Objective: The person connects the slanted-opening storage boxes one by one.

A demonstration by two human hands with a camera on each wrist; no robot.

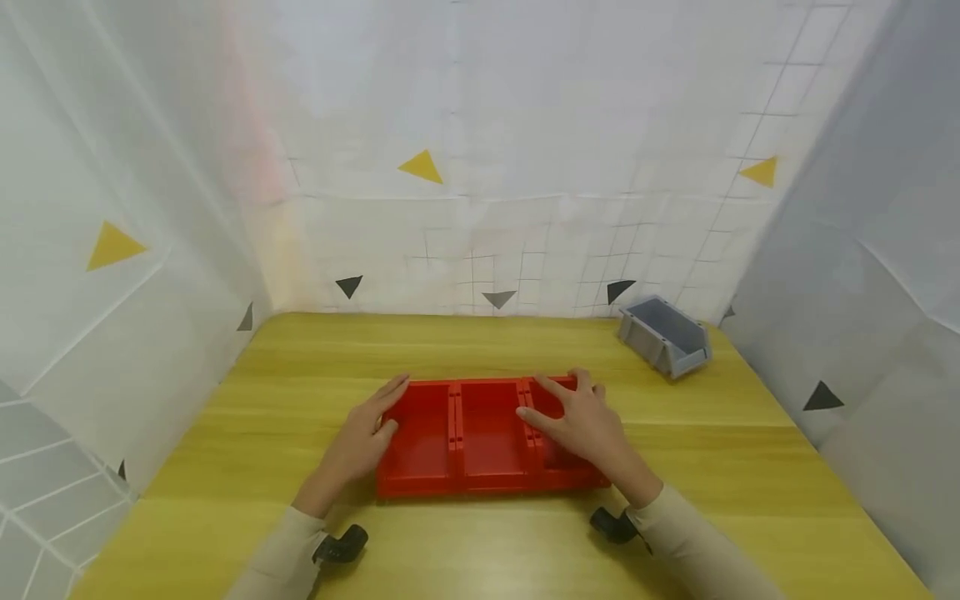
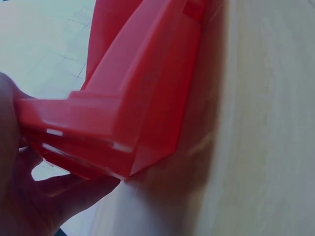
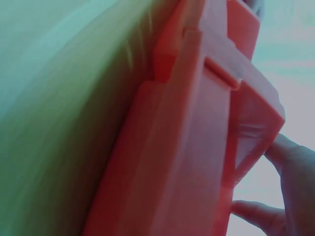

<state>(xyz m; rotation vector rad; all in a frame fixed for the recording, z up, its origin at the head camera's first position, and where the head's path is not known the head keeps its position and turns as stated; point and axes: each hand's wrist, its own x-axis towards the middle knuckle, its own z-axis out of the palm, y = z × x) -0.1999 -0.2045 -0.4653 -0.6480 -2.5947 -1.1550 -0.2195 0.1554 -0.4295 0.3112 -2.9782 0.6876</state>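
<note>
Three red plastic storage bins stand side by side on the table in the head view: a left bin point(image 1: 420, 433), a middle bin point(image 1: 491, 429) and a right bin point(image 1: 555, 454). My left hand point(image 1: 358, 440) grips the left bin's outer side, its thumb near the rim. The left wrist view shows its fingers point(image 2: 83, 196) against the bin's corner. Across the right bin lies my right hand point(image 1: 588, 421), thumb and fingers spread over its walls. In the right wrist view its fingers point(image 3: 290, 157) touch the red rim. Some fingertips are hidden.
A grey storage bin point(image 1: 666, 335) sits at the table's back right. The wooden table point(image 1: 487, 542) meets white sheet walls point(image 1: 525, 125) behind and at both sides, marked with yellow and dark triangles. Black wrist devices point(image 1: 341, 543) hang beneath both forearms.
</note>
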